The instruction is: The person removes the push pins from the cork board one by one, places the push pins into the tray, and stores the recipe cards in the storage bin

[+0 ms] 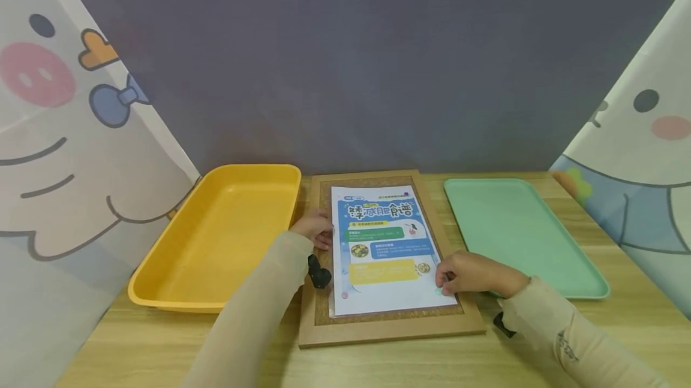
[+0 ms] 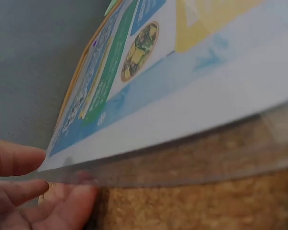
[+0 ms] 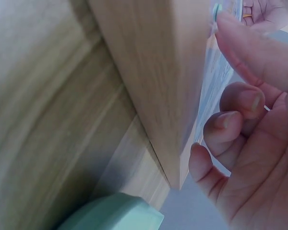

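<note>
Though between 2 trays (image 1: 237, 238) (image 1: 518, 226), corkboard (image 1: 388, 331) mostly under printed sheet (image 1: 385, 247)

on the right, the right hand (image 3: 273, 139) shows its palm side, three fingers curled; at the tip of its topmost digit is a small round mint-green pin (image 3: 217, 9). behind it, a glossy blue-and-white sheet (image 3: 212, 79) appears nearly edge-on, beside a light-brown wooden frame (image 3: 141, 57) running down the middle. the frame lies on a pale wood-grain tabletop (image 3: 48, 110); a rounded mint-green tray (image 3: 117, 215) juts in below. part of the left hand (image 3: 272, 13) shows at upper right.
</note>
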### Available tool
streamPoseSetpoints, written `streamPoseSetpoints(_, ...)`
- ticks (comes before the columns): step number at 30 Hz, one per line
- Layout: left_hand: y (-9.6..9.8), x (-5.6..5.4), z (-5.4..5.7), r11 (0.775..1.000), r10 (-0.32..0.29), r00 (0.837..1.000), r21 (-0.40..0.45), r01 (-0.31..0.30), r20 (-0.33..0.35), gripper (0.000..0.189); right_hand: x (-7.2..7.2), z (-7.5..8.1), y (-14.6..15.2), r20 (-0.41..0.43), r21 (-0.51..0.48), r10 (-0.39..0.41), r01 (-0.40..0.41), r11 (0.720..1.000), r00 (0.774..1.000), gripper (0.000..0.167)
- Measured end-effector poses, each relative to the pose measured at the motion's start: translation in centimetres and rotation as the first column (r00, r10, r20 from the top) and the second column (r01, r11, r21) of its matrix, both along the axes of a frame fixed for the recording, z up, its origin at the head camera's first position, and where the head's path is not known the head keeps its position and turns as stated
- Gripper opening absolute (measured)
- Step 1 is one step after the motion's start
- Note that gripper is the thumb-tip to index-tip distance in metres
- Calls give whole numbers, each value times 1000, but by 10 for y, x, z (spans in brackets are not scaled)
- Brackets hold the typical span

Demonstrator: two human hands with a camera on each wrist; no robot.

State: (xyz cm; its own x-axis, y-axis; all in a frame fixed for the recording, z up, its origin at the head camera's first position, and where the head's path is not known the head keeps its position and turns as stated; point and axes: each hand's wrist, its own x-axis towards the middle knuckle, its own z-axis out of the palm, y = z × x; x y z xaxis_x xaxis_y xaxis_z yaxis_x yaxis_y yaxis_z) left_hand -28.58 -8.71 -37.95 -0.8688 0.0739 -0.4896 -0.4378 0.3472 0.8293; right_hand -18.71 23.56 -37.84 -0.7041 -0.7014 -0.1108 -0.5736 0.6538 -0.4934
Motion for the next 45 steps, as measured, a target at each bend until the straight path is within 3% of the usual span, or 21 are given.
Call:
streamPoseSetpoints(6, -2, -1, 1, 1000, -22, 1000, -15, 23, 13, 66, -1, -1, -1, 2, -5, 9, -9, 1000, 1000, 11)
streamPoseSetpoints(13, -2, 0, 3, 1000, -7, 999, -16, 7, 44, 76, -3, -3, -3, 4, -7, 3, -3, 1000, 1000, 11)
streamPoseSetpoints(23, -1, -4, -6, 998, 41, 999, -50, -40, 25, 77, -2, -1, -5, 6, -5, 7, -7, 1000, 1000, 14)
streamPoseSetpoints(29, -1, -3, -5, 997, 25, 999, -67, -24, 19, 79, -3, -4, -7, 18, 17, -12, 12, 1000, 1000, 14)
streamPoseSetpoints(40, 1, -3, -7, 995, 32, 999, -94, -31, 10, 78, -3, -2, -13, 129, 69, -85, 77, 995, 988, 18)
streamPoseSetpoints(45, 2, -3, -7, 993, 24, 1000, -113, -23, 6, 77, -4, 0, -13, 128, 87, -77, 66, 994, 989, 19)
